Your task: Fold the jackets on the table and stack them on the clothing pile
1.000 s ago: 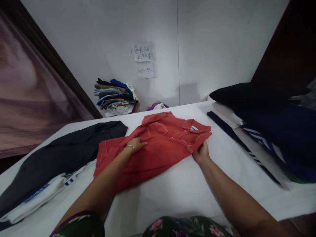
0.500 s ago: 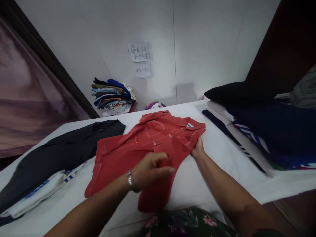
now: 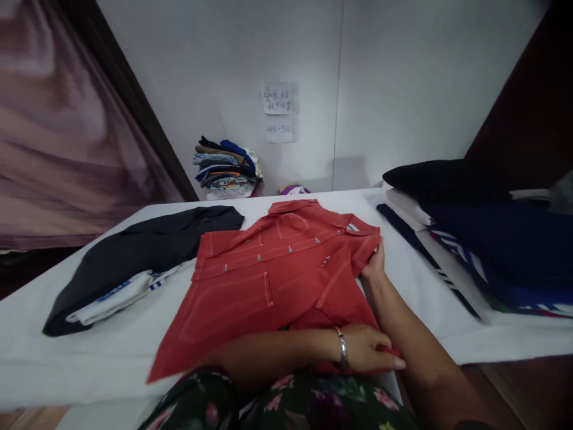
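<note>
A red button-front jacket (image 3: pixel 286 269) with white stitching lies front up on the white-covered table, its collar toward the right. My left hand (image 3: pixel 369 349), with a silver bracelet at the wrist, reaches across the near side of the jacket. Its fingers are closed on red cloth at the sleeve near my body. At the shoulder beside the collar is my right hand (image 3: pixel 375 264), gripping the edge; some of its fingers are hidden beneath the cloth. Metal buttons run along the jacket's front.
Left of the jacket lie a dark garment (image 3: pixel 143 245) and a white one with blue stripes (image 3: pixel 116 298). Folded clothes (image 3: pixel 483 239) are piled at the right. Another stack (image 3: pixel 228 167) stands beyond the table's far edge, below paper signs (image 3: pixel 281 112) on the wall.
My left hand has moved right and toward my body, closing on the sleeve. The jacket's near front panel now lies spread out, showing the button row. My right hand stays at the shoulder.
</note>
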{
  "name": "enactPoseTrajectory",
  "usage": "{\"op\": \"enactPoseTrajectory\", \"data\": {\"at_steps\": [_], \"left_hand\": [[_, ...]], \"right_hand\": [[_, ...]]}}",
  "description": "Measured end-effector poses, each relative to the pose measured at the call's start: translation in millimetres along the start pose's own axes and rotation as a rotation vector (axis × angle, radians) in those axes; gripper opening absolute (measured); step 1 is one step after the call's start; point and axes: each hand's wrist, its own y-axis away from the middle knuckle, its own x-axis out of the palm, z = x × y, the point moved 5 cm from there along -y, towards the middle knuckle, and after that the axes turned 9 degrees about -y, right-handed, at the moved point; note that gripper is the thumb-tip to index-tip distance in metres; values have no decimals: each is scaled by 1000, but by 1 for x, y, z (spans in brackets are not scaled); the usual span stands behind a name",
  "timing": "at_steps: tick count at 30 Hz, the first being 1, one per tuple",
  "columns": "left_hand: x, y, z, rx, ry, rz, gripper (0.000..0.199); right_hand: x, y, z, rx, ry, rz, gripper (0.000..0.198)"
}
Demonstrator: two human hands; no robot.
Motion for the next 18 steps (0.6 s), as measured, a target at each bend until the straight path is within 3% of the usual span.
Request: {"op": "enactPoseTrajectory", "data": {"at_steps": [3,6,10,13,16,18], "left_hand": [[-16,10,-1,131,24,-142,33],[-57,45,11,207,-101,-438,30],[-107,117,67,-107,-299,-792,30],[-119,170,112,-408,-432,-841,40],[-110,200,143,-602,-523,-745,55],[-99,208,159,-659,-544,-679,60]], "right_hand": [[0,2,3,-17,39,13,55],[2,5,2,-16,63,47,56],[2,11,0,-13,99,8,55],[2,24,-2,6,122,3,51],[3,45,-9,62,176,120,46],[0,61,-16,65,288,200,42]]}}
